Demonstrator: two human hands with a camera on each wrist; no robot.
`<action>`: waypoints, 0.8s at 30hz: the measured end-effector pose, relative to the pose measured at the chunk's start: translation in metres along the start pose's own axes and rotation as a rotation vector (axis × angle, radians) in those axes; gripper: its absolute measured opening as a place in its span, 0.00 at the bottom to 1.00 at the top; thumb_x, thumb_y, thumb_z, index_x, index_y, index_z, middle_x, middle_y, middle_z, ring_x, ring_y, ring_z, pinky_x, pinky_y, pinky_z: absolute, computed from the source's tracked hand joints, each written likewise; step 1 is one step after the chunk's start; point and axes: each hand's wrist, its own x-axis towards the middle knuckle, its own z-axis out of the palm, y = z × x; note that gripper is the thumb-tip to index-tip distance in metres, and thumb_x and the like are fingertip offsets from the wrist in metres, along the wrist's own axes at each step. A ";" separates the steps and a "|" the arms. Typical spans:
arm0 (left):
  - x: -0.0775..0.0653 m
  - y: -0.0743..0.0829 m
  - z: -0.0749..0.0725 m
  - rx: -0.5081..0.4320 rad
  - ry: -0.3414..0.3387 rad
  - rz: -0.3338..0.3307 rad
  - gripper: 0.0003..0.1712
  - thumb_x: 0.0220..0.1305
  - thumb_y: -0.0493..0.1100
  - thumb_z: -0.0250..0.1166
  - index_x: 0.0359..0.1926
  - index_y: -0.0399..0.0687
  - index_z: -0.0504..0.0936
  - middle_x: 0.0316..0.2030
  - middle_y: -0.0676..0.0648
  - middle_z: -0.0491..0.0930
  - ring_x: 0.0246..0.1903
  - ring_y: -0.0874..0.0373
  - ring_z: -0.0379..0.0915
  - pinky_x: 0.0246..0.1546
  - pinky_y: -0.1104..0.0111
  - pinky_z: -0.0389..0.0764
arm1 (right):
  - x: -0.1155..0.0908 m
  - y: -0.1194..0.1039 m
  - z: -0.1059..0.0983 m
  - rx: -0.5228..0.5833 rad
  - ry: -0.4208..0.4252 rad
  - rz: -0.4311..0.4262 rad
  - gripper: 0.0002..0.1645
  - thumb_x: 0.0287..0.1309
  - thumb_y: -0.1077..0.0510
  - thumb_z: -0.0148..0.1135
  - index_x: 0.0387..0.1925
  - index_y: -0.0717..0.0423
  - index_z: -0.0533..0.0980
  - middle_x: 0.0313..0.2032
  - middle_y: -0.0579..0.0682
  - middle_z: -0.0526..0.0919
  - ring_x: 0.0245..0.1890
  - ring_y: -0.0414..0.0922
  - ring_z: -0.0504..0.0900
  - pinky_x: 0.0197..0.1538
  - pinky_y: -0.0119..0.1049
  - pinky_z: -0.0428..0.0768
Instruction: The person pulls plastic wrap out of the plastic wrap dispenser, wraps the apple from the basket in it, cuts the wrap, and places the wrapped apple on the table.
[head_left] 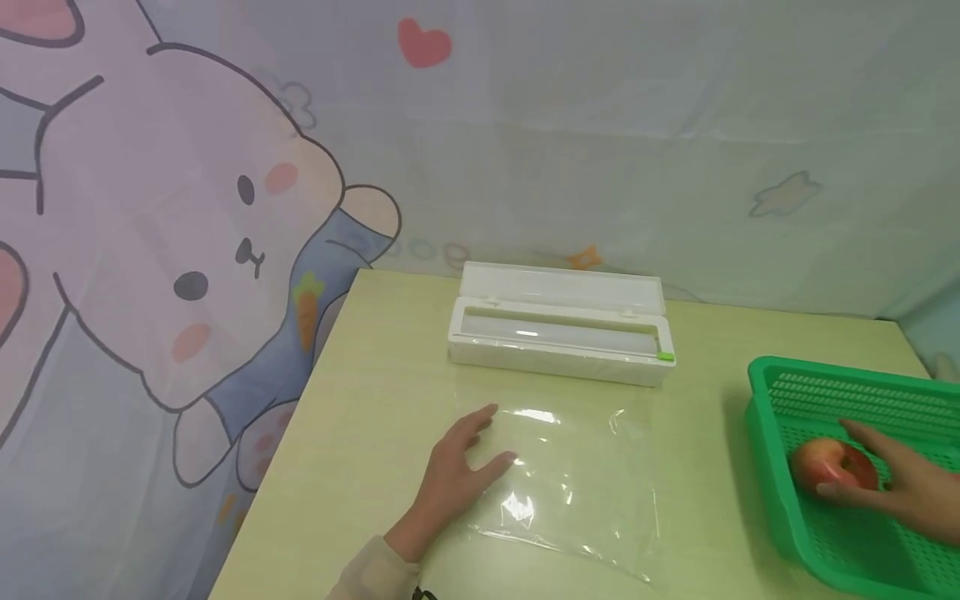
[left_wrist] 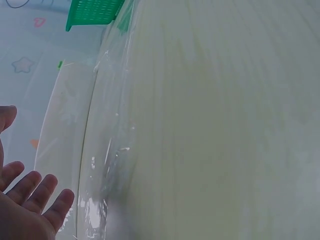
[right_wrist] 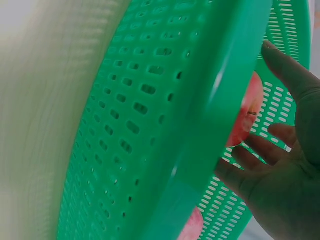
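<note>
My right hand (head_left: 911,487) reaches into a green plastic basket (head_left: 772,467) at the right. Its fingers and thumb are spread about a red-yellow apple (head_left: 823,465). In the right wrist view the fingers look extended beside the apple (right_wrist: 250,110); whether they touch it is hard to tell. Over the left part of a sheet of clear plastic film (head_left: 577,475) is my left hand (head_left: 453,471), fingers loosely spread and holding nothing. The film lies on the table in front of a white film dispenser box (head_left: 555,358), whose lid (head_left: 562,285) stands raised.
A second red fruit (right_wrist: 192,226) shows low in the basket in the right wrist view. The dispenser has a green slider (head_left: 665,356) at its right end. Behind the pale yellow table (head_left: 352,400) hangs a printed cloth (head_left: 562,125) with a cartoon rabbit.
</note>
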 end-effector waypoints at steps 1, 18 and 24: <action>0.000 -0.001 0.000 -0.001 0.003 0.000 0.39 0.68 0.50 0.76 0.75 0.47 0.74 0.72 0.47 0.76 0.69 0.48 0.76 0.68 0.54 0.79 | 0.000 0.000 0.000 0.006 0.005 -0.007 0.67 0.69 0.43 0.72 0.75 0.88 0.42 0.65 0.94 0.54 0.63 0.89 0.57 0.56 0.83 0.66; -0.004 -0.003 0.000 -0.023 0.015 -0.015 0.38 0.67 0.48 0.77 0.74 0.47 0.75 0.70 0.47 0.78 0.68 0.47 0.76 0.68 0.54 0.79 | -0.001 -0.009 0.000 -0.003 0.007 -0.058 0.64 0.65 0.47 0.76 0.73 0.88 0.48 0.64 0.91 0.61 0.59 0.86 0.67 0.50 0.76 0.77; -0.003 -0.003 0.005 -0.029 -0.010 -0.027 0.38 0.68 0.51 0.76 0.74 0.48 0.75 0.71 0.47 0.77 0.68 0.46 0.76 0.68 0.52 0.78 | -0.002 0.004 0.008 0.009 0.026 -0.046 0.63 0.64 0.49 0.77 0.71 0.91 0.49 0.62 0.91 0.63 0.58 0.85 0.69 0.52 0.76 0.77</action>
